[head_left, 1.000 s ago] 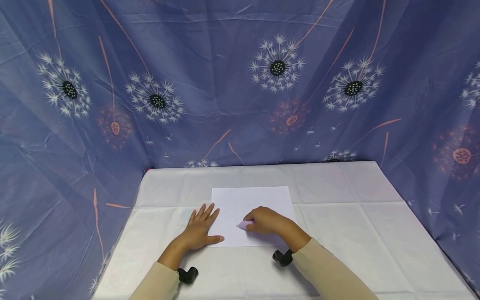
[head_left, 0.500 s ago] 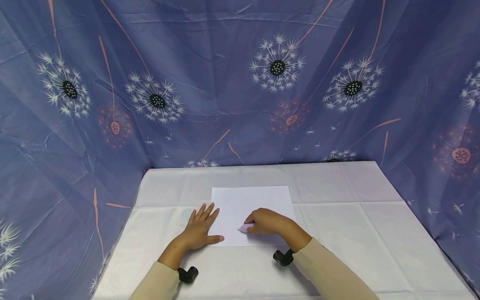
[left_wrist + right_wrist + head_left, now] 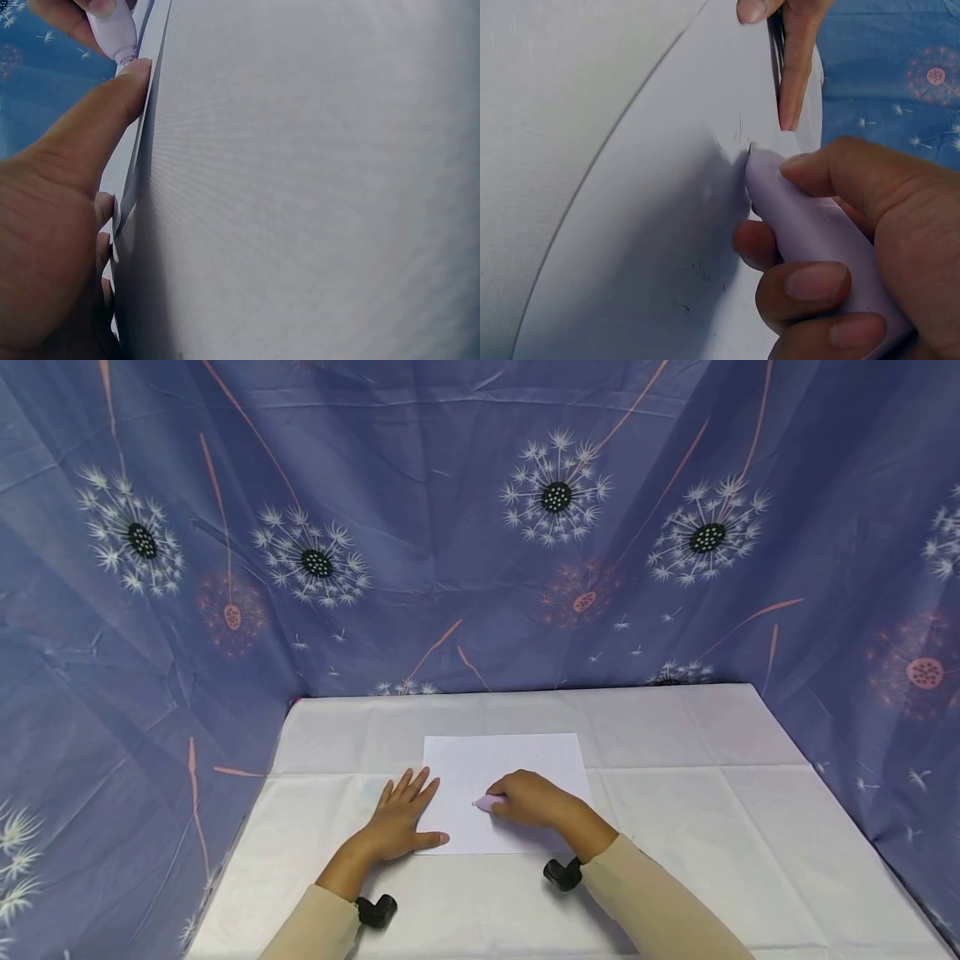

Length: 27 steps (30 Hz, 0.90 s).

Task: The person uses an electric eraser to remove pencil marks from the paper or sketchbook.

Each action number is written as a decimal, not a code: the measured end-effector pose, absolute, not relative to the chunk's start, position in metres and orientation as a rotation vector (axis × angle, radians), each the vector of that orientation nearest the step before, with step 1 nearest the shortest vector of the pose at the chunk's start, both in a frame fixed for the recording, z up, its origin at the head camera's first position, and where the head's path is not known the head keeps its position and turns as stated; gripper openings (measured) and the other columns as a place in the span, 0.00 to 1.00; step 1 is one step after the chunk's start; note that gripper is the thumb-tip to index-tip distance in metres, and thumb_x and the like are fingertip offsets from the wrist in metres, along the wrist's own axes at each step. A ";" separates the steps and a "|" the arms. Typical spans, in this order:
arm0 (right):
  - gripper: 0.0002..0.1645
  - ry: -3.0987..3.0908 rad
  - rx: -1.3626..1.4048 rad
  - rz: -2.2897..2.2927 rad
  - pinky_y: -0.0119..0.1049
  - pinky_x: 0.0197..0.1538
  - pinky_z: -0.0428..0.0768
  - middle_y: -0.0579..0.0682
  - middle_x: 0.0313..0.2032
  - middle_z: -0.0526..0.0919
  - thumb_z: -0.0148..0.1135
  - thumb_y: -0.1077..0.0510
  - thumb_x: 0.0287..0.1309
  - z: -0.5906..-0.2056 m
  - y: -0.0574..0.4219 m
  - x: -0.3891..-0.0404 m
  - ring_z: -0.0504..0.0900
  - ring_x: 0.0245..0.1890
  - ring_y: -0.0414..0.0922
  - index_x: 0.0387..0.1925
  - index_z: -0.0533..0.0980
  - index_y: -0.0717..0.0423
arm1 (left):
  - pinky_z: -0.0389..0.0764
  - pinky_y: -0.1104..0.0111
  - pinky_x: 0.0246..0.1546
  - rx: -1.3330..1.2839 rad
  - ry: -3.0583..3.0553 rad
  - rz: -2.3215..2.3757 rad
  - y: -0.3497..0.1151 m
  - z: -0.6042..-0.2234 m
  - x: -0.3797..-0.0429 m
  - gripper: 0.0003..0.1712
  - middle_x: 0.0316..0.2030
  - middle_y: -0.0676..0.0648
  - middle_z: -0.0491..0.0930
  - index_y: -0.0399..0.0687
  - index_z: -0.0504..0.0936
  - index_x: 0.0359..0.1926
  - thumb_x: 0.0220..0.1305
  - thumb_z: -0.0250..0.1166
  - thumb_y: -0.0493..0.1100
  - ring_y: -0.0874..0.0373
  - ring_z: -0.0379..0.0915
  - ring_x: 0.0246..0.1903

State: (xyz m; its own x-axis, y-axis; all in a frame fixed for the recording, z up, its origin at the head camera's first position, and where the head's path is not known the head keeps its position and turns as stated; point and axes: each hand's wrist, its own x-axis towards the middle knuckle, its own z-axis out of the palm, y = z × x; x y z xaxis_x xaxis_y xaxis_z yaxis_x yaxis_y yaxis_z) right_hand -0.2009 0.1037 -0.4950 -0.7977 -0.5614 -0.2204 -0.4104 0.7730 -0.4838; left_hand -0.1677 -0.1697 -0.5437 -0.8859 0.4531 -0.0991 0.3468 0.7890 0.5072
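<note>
A sheet of white paper (image 3: 517,756) lies on the white cloth. My left hand (image 3: 401,822) rests spread on its left edge, thumb near the front corner. My right hand (image 3: 528,800) grips a plump lavender hand tool (image 3: 492,803) with a narrow, short tip, fingers curled round its body. In the right wrist view the tool's tip (image 3: 753,147) is right at the paper, beside a short thin dark line (image 3: 740,127). Small dark specks (image 3: 686,307) are scattered over the sheet. The left wrist view shows the left thumb (image 3: 112,105) near the tool.
White cloth (image 3: 697,827) with fold creases covers the table around the paper. A blue curtain (image 3: 427,527) with dandelion prints hangs behind and at both sides. Black wrist cameras (image 3: 377,910) sit beneath both forearms.
My right hand has moved the tool's tip a little toward me, then back up the paper past its first position. The left hand stays put.
</note>
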 end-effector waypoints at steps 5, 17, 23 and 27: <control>0.14 2.604 -0.730 -0.613 0.48 0.63 0.79 0.47 0.50 0.89 0.66 0.55 0.65 -0.496 0.103 -0.203 0.85 0.56 0.49 0.50 0.86 0.50 | 0.34 0.38 0.77 0.607 2.756 0.696 -0.170 -0.543 -0.169 0.55 0.81 0.41 0.44 0.47 0.55 0.79 0.62 0.68 0.65 0.38 0.32 0.81; 0.11 2.611 -0.731 -0.628 0.47 0.60 0.80 0.45 0.46 0.90 0.66 0.54 0.66 -0.497 0.103 -0.206 0.85 0.50 0.46 0.47 0.87 0.49 | 0.33 0.38 0.77 0.627 2.764 0.717 -0.171 -0.549 -0.169 0.56 0.81 0.41 0.44 0.47 0.54 0.80 0.61 0.68 0.66 0.38 0.32 0.81; 0.13 2.630 -0.713 -0.629 0.48 0.62 0.79 0.47 0.48 0.89 0.66 0.54 0.65 -0.500 0.101 -0.208 0.85 0.53 0.48 0.49 0.87 0.50 | 0.34 0.38 0.77 0.608 2.756 0.681 -0.170 -0.545 -0.170 0.55 0.81 0.42 0.44 0.48 0.55 0.80 0.62 0.67 0.66 0.38 0.31 0.81; 0.13 2.600 -0.707 -0.609 0.47 0.61 0.79 0.46 0.48 0.89 0.66 0.52 0.65 -0.498 0.102 -0.207 0.85 0.53 0.48 0.49 0.87 0.49 | 0.34 0.37 0.77 0.623 2.763 0.709 -0.170 -0.546 -0.168 0.55 0.81 0.39 0.45 0.46 0.56 0.79 0.61 0.68 0.65 0.36 0.33 0.80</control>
State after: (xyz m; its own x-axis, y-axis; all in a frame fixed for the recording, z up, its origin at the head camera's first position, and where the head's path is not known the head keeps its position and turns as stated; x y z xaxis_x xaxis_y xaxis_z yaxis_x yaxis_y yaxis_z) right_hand -0.2070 0.1021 -0.4977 -0.8027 -0.5461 -0.2397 -0.3827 0.7799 -0.4953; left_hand -0.1683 -0.1705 -0.5460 -0.8855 0.4526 -0.1056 0.3457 0.7933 0.5011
